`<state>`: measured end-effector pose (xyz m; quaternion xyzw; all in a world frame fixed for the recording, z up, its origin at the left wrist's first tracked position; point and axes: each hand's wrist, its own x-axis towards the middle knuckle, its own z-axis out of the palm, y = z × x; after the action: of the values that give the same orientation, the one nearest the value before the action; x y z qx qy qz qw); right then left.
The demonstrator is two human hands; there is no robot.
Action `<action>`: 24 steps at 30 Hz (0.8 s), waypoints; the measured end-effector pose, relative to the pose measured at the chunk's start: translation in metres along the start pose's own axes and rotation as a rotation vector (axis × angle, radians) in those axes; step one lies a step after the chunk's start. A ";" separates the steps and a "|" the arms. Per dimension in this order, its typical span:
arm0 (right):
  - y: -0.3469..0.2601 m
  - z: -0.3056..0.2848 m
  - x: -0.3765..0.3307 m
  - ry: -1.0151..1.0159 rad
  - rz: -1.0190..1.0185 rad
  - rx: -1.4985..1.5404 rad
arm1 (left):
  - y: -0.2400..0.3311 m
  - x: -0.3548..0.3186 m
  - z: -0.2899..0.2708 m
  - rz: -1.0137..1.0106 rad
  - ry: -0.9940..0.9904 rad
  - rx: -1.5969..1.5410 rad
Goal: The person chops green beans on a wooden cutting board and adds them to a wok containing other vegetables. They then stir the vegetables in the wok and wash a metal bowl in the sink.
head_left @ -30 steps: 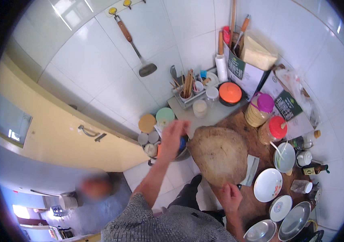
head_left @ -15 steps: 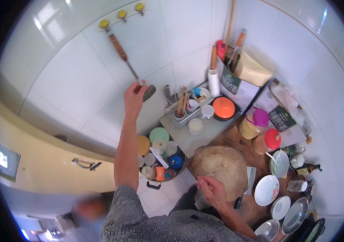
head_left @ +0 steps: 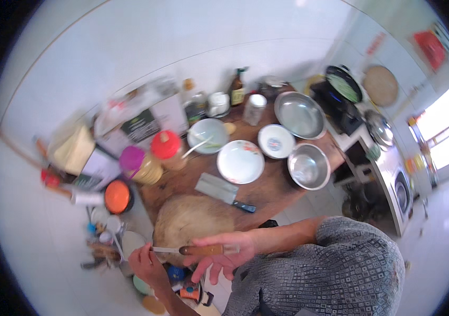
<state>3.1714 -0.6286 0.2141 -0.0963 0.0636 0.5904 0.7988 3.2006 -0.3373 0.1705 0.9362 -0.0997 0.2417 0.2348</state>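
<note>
My left hand (head_left: 150,266) is closed around the metal shaft of a long utensil with a wooden handle (head_left: 206,250); its head is hidden in this view. Beside it my right hand (head_left: 229,253) is open, palm up and fingers spread, with the wooden handle lying across the palm. Both hands are over the near edge of a round wooden chopping block (head_left: 193,218). Just beyond the block lies a cleaver (head_left: 216,188), its dark handle pointing right.
A white flowered plate (head_left: 240,162), a smaller white bowl (head_left: 276,141) and metal basins (head_left: 309,166) stand on the wooden table. Behind are a red-lidded jar (head_left: 166,145), a purple-lidded jar (head_left: 135,160) and bottles. An orange-lidded pot (head_left: 117,196) is at left; a stove counter (head_left: 390,179) at right.
My left hand has brought the utensil down from beside the wall hooks to over the block. My right hand has opened under its handle. The view has turned right, toward the table and stove.
</note>
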 end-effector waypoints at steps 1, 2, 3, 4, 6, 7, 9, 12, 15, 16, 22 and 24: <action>0.001 -0.002 -0.018 0.029 -0.036 -0.004 | 0.007 0.006 0.013 0.123 -0.037 0.017; 0.003 -0.004 -0.035 0.113 -0.041 -0.028 | 0.016 0.012 0.026 0.158 -0.060 0.001; 0.010 -0.005 -0.055 0.124 -0.140 -0.030 | 0.027 0.018 0.036 0.198 -0.077 -0.013; 0.011 -0.007 -0.073 0.083 -0.183 0.055 | 0.041 0.026 0.046 0.232 -0.092 -0.021; 0.018 -0.013 -0.107 -0.141 -0.290 0.220 | 0.075 0.035 0.065 0.267 -0.099 -0.101; 0.026 -0.012 -0.127 0.165 -0.341 0.126 | 0.096 0.042 0.073 0.300 -0.113 -0.127; 0.038 -0.011 -0.165 0.240 -0.430 0.103 | 0.140 0.054 0.091 0.366 -0.096 -0.182; 0.046 -0.011 -0.224 0.310 -0.569 0.069 | 0.215 0.068 0.123 0.457 -0.045 -0.247; 0.051 -0.014 -0.297 0.441 -0.717 -0.035 | 0.301 0.076 0.153 0.526 -0.008 -0.276; 0.053 -0.016 -0.326 0.503 -0.765 -0.080 | 0.334 0.072 0.164 0.529 0.037 -0.298; 0.052 -0.052 -0.532 1.227 -1.179 -0.886 | 0.521 0.016 0.229 0.512 -0.096 -0.486; 0.050 -0.066 -0.592 1.474 -1.265 -0.989 | 0.578 -0.005 0.250 0.445 -0.224 -0.671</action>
<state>2.9503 -1.1805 0.2733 -0.7527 0.2212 -0.1700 0.5964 3.1243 -0.9622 0.2012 0.7839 -0.3978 0.1376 0.4564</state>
